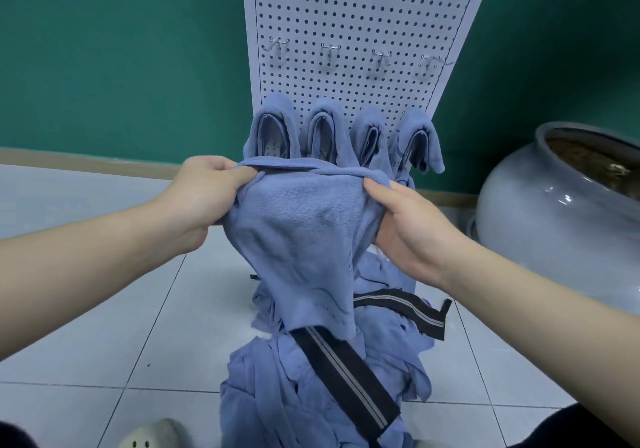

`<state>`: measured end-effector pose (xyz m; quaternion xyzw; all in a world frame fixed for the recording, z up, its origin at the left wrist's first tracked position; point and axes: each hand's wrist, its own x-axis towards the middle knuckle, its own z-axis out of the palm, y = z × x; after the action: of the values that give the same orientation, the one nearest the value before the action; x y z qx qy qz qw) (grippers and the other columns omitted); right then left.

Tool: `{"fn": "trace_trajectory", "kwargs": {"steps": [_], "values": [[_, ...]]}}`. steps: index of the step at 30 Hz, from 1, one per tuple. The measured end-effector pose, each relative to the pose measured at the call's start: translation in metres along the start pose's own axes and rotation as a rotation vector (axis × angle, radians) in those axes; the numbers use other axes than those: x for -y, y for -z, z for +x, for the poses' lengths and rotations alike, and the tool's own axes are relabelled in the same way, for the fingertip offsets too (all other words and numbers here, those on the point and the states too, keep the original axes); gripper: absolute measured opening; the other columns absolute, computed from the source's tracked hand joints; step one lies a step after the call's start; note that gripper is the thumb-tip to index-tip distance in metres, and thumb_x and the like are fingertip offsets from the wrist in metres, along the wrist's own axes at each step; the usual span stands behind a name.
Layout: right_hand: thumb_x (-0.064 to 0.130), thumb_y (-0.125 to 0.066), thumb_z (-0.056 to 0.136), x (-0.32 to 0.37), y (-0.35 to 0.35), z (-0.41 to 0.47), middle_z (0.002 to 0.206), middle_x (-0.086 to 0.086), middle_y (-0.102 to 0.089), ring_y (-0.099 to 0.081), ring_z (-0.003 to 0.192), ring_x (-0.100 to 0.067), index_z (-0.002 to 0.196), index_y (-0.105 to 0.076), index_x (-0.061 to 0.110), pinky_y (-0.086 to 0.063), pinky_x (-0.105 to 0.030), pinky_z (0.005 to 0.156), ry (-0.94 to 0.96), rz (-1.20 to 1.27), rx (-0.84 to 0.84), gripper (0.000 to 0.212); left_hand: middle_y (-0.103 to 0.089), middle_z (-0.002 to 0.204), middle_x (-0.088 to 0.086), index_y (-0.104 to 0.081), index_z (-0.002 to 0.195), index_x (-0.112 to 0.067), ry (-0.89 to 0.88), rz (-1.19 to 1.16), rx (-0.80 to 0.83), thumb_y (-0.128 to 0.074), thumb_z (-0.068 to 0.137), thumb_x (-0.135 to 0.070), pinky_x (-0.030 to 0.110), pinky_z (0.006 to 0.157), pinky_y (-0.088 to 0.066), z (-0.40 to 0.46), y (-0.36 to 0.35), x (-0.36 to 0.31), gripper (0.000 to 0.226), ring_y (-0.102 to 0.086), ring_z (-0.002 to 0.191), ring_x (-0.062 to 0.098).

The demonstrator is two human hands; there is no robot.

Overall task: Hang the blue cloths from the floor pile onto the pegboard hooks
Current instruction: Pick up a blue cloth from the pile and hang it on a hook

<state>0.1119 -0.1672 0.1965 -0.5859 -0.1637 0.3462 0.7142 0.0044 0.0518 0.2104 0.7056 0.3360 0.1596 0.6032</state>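
Holding one blue cloth [304, 232] up by its top edge, I keep it in the air between the floor pile [322, 371] and the pegboard [356, 24]. My left hand [197, 198] pinches the left end of the hem with curled fingers, and my right hand [405, 225] grips the right side, the thumb lying over the front of the fabric. The cloth hangs down loosely and its lower corner touches the pile.

I judge the task to be partly done. Along the lower edge of the pegboard, four hung cloths [343, 135] are draped side by side, one on each hook of the bottom row. Above them, the middle row of hooks [353, 54] is bare, four hooks as far as I can count. More hooks show at the top edge of the board, but they are blurred and I cannot tell how many. The pile on the tiled floor [104, 326] has several cloths left, so many rounds remain. Two black straps with grey stripes [349, 378] lie across the pile.

For containers, only one big grey ceramic jar [554, 225] stands at the right, by the green wall [121, 59]. Something brownish lies inside its mouth; I cannot identify it.
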Motion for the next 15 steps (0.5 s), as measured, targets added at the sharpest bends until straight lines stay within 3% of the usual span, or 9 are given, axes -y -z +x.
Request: {"fn": "trace_trajectory", "kwargs": {"steps": [3,7,10,12,15], "values": [[0.02,-0.04,0.111,0.003,0.001,-0.002,0.129,-0.011,-0.072,-0.067,0.123,-0.026,0.134,-0.063,0.006,-0.048,-0.047,0.111,-0.013,0.028,0.007,0.035,-0.064,0.073,0.002,-0.066,0.078,-0.013,0.007,-0.029,0.071,-0.062,0.101,-0.022,0.027,0.064,-0.044,-0.002,-0.001,0.001,0.024,-0.055,0.071,0.02],[0.026,-0.04,0.11,0.006,0.001,-0.002,0.135,-0.01,-0.069,-0.063,0.129,-0.025,0.14,-0.06,0.008,-0.045,-0.045,0.112,-0.056,0.102,0.047,0.04,-0.078,0.106,0.01,-0.075,0.108,-0.006,-0.002,-0.076,0.204,-0.049,0.108,-0.031,0.034,0.089,-0.053,-0.004,-0.007,0.002,0.036,-0.072,0.094,0.023],[0.03,-0.04,0.11,0.009,0.001,-0.003,0.132,-0.006,-0.071,-0.065,0.127,-0.02,0.136,-0.062,0.011,-0.046,-0.041,0.11,-0.054,0.104,0.027,0.039,-0.078,0.109,0.011,-0.073,0.114,-0.003,-0.047,-0.053,0.293,-0.057,0.104,-0.038,0.041,0.098,-0.054,-0.005,-0.01,0.002,0.04,-0.073,0.108,0.028],[0.029,-0.04,0.11,0.012,0.001,-0.003,0.129,-0.006,-0.072,-0.066,0.124,-0.019,0.132,-0.064,0.011,-0.049,-0.038,0.106,-0.044,0.107,0.005,0.037,-0.077,0.11,0.013,-0.072,0.115,-0.003,-0.08,-0.006,0.327,-0.068,0.097,-0.032,0.044,0.097,-0.055,-0.006,-0.009,0.002,0.035,-0.072,0.11,0.029],[0.029,-0.042,0.11,0.017,0.004,-0.001,0.128,-0.006,-0.073,-0.067,0.123,-0.02,0.132,-0.064,0.01,-0.053,-0.036,0.099,-0.041,0.08,-0.027,0.036,-0.078,0.107,0.007,-0.074,0.11,-0.008,-0.115,0.061,0.344,-0.075,0.091,-0.019,0.033,0.081,-0.055,-0.004,-0.004,0.0,0.022,-0.074,0.101,0.023]]}}
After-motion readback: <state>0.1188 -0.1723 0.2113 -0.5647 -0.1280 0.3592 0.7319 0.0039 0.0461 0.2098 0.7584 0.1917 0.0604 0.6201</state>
